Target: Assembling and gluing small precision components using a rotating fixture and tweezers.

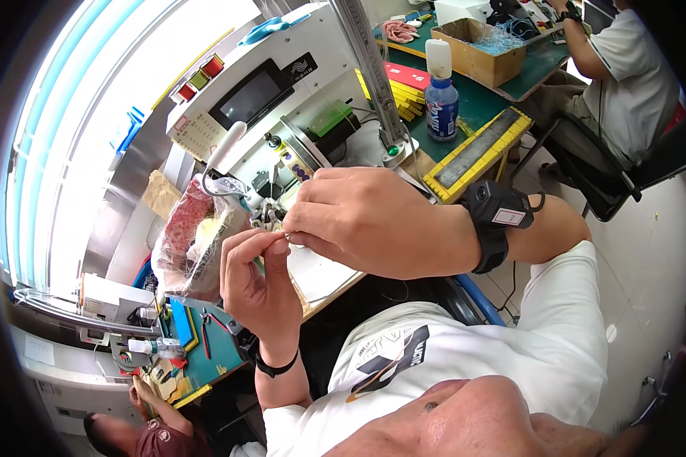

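Note:
My left hand (261, 286) and my right hand (370, 221) meet fingertip to fingertip in front of a bench machine (282, 99). Both are closed in a pinch. Between the thumbs and forefingers is something tiny and thin, too small to name. Under the hands lies a white sheet or board (320, 276) on the bench edge. Close to my left hand sits a clear plastic bag (198, 247) with reddish and pale contents. Metal parts of the machine are partly hidden behind my fingers. A dark strap with a small device (495, 215) circles my right wrist.
A screen (251, 95) and thread spools (202, 80) belong to the machine. To the right stand a blue bottle (441, 107), a yellow-edged tray (480, 152) and a cardboard box (480, 57). Other people (629, 84) sit at the far right and lower left.

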Demonstrator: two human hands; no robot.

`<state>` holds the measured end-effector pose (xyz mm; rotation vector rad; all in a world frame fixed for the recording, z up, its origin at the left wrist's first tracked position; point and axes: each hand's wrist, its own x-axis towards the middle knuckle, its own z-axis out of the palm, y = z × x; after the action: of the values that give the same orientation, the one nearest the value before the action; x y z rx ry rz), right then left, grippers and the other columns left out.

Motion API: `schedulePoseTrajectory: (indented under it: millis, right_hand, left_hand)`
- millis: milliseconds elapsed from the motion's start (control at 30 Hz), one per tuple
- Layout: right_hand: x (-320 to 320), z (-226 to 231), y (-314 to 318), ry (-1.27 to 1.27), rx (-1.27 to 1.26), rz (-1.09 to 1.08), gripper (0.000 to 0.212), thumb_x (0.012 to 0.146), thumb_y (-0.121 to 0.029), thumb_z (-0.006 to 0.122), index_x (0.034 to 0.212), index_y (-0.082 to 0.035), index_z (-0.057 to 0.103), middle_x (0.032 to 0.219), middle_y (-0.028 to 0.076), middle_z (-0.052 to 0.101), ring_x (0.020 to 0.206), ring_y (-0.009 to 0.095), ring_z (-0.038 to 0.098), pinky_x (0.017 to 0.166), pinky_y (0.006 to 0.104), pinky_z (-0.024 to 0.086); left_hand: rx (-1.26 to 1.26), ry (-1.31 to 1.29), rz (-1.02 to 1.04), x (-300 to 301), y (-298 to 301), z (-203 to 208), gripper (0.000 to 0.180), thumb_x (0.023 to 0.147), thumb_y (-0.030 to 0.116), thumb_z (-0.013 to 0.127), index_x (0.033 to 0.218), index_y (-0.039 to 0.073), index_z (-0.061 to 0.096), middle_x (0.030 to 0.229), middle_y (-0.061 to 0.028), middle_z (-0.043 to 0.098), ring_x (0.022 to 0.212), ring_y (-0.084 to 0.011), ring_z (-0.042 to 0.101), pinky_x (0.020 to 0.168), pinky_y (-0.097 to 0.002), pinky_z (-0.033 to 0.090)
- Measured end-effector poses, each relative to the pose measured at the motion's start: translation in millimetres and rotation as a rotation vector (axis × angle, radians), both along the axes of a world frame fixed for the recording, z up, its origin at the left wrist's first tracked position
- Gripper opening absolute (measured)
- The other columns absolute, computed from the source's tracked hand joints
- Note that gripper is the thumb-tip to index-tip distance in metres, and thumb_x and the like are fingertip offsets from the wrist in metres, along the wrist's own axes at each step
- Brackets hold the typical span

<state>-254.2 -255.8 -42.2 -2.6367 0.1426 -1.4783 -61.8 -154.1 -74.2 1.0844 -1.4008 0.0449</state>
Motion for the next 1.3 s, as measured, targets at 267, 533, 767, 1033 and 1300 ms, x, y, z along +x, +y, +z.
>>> schedulePoseTrajectory:
  millis: [267, 533, 767, 1033, 1300]
  right_hand:
    - [-14.8, 22.3, -1.1, 0.003, 0.056, -0.012, 0.013, 0.093, -0.012, 0.082, 0.095, -0.003, 0.073, 0.098, 0.013, 0.072, 0.097, 0.034, 0.071, 0.089, 0.0455, 0.059]
    - [-30.0, 38.7, 9.3, -0.011, -0.054, -0.172, 0.018, 0.087, 0.007, 0.084, 0.101, -0.001, 0.077, 0.096, 0.009, 0.071, 0.088, 0.025, 0.07, 0.084, 0.036, 0.054]
    - [-77.4, 20.9, -11.7, -0.554, 0.306, -0.03, 0.013, 0.106, -0.001, 0.077, 0.117, 0.005, 0.077, 0.109, 0.007, 0.077, 0.102, 0.013, 0.069, 0.099, 0.0288, 0.053]
    - [-177.1, -88.1, -62.5, -0.669, 0.575, -0.727, 0.013, 0.106, -0.009, 0.08, 0.112, 0.002, 0.08, 0.119, 0.006, 0.079, 0.103, 0.014, 0.071, 0.097, 0.0297, 0.054]
    - [-215.6, -194.4, -89.3, -0.041, 0.389, -1.103, 0.011, 0.104, -0.008, 0.073, 0.106, 0.004, 0.072, 0.143, 0.021, 0.075, 0.144, 0.043, 0.063, 0.124, 0.0509, 0.045]
  left_hand:
    - [-0.186, -0.394, 0.055, -5.8, -7.3, 36.4, 0.021, 0.09, -0.01, 0.088, 0.106, 0.001, 0.081, 0.098, -0.0128, 0.077, 0.084, -0.0244, 0.074, 0.075, -0.0328, 0.059]
    - [-0.135, -0.212, -0.192, -5.0, -31.9, 38.5, 0.017, 0.1, 0.003, 0.084, 0.117, 0.002, 0.084, 0.112, -0.0131, 0.079, 0.092, -0.0208, 0.076, 0.078, -0.0328, 0.06]
    - [0.238, -0.091, -0.665, -59.0, -43.0, -34.4, 0.04, 0.117, 0.023, 0.066, 0.15, 0.001, 0.064, 0.123, -0.0137, 0.077, 0.109, -0.0266, 0.074, 0.097, -0.0403, 0.055]
    - [0.567, -0.381, -0.888, -99.2, -20.7, -121.9, 0.029, 0.111, 0.017, 0.07, 0.136, 0.002, 0.072, 0.119, -0.0176, 0.075, 0.112, -0.0382, 0.071, 0.097, -0.0481, 0.054]
    - [0.522, -0.428, -0.769, -92.5, -19.9, -134.2, 0.036, 0.106, 0.015, 0.076, 0.138, 0.002, 0.071, 0.149, -0.0191, 0.066, 0.137, -0.0398, 0.064, 0.11, -0.0486, 0.052]
